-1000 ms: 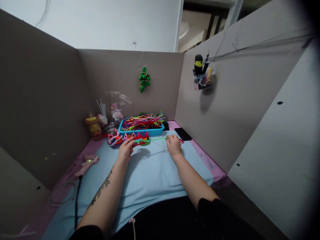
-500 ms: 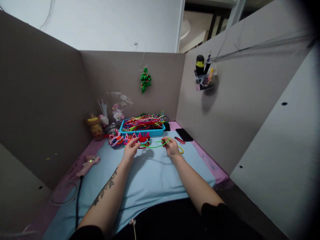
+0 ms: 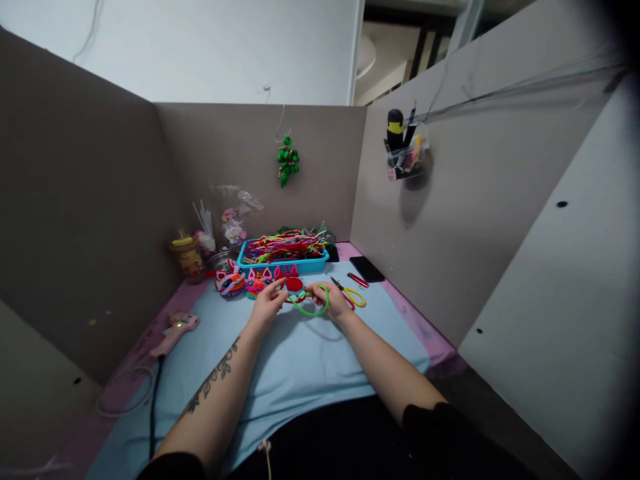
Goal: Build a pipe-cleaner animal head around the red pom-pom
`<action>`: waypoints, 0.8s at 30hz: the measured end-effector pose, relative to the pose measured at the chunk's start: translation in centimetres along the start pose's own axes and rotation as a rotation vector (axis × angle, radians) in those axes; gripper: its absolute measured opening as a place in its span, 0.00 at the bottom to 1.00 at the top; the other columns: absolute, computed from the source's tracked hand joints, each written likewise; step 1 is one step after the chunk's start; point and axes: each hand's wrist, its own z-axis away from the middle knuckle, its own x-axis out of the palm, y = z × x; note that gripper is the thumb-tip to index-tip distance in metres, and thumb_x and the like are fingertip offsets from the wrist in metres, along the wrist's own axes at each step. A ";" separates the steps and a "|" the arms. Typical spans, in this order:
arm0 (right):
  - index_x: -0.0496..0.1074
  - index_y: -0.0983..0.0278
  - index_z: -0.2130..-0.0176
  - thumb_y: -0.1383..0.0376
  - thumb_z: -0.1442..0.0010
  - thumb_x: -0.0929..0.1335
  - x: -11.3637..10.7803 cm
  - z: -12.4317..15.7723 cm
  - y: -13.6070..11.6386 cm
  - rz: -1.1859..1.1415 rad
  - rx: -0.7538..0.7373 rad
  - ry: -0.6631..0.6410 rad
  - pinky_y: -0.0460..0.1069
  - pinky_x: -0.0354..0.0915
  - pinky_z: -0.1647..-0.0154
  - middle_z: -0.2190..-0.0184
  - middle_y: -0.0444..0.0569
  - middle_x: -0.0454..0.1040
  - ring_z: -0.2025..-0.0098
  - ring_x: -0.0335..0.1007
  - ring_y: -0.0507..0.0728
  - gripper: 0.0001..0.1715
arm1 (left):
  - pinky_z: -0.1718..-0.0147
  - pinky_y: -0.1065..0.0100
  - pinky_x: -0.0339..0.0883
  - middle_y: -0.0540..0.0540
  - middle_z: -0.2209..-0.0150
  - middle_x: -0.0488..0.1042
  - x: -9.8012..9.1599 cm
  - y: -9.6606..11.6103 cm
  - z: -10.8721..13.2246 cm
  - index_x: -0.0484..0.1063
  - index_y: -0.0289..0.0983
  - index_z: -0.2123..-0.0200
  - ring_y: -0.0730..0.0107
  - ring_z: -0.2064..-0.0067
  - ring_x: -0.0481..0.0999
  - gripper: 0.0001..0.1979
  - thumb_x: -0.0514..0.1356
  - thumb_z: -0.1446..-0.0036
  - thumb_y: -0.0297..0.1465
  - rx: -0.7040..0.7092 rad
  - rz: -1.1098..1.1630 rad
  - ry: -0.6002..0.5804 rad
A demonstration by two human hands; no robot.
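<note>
A bright green pipe cleaner (image 3: pixel 313 314) hangs in a curved loop between my two hands, above the blue cloth. My left hand (image 3: pixel 269 307) pinches one end of it. The fingers of my right hand (image 3: pixel 330 301) are closed on the other part, where it bends round in an arc. Just behind the hands lies a red and pink fuzzy figure piece (image 3: pixel 294 285), partly hidden by my fingers. Left of it sit two colourful fuzzy animal heads, one orange and pink (image 3: pixel 257 285) and one with blue and red (image 3: pixel 230 285).
Beyond the heads stands a blue tray (image 3: pixel 285 267) heaped with coloured pipe cleaners. Scissors (image 3: pixel 357 296), a red tool (image 3: pixel 358 280) and a black phone (image 3: pixel 367 269) lie to the right. A pink glue gun (image 3: pixel 175 331) with a cord rests at left, near a cup (image 3: pixel 189 260).
My hands have come closer together, the right one moving left and slightly down. The green pipe cleaner has gone from nearly straight to a bent loop. The scissors now show more fully.
</note>
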 end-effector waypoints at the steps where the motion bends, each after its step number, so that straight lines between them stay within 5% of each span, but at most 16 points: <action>1: 0.78 0.66 0.70 0.51 0.54 0.72 0.0 0.0 0.1 0.008 -0.010 0.014 0.45 0.53 0.80 0.80 0.47 0.74 0.81 0.59 0.49 0.20 | 0.82 0.73 0.48 0.54 0.78 0.68 0.0 0.0 0.0 0.69 0.31 0.45 0.81 0.82 0.57 0.39 0.69 0.61 0.40 0.000 0.000 -0.002; 10: 0.77 0.63 0.72 0.55 0.51 0.72 -0.1 0.0 0.4 0.117 -0.161 0.101 0.47 0.59 0.72 0.72 0.46 0.73 0.72 0.64 0.52 0.13 | 0.81 0.74 0.54 0.51 0.76 0.73 -0.1 0.1 0.0 0.66 0.31 0.43 0.76 0.78 0.69 0.41 0.69 0.61 0.41 -0.013 -0.008 0.029; 24: 0.65 0.61 0.71 0.55 0.52 0.72 0.8 -0.1 1.6 0.082 -0.160 0.296 0.45 0.55 0.78 0.82 0.37 0.64 0.80 0.58 0.50 0.17 | 0.77 0.75 0.64 0.49 0.71 0.75 0.3 0.1 0.4 0.63 0.34 0.42 0.69 0.72 0.78 0.41 0.69 0.58 0.43 -0.064 0.013 0.036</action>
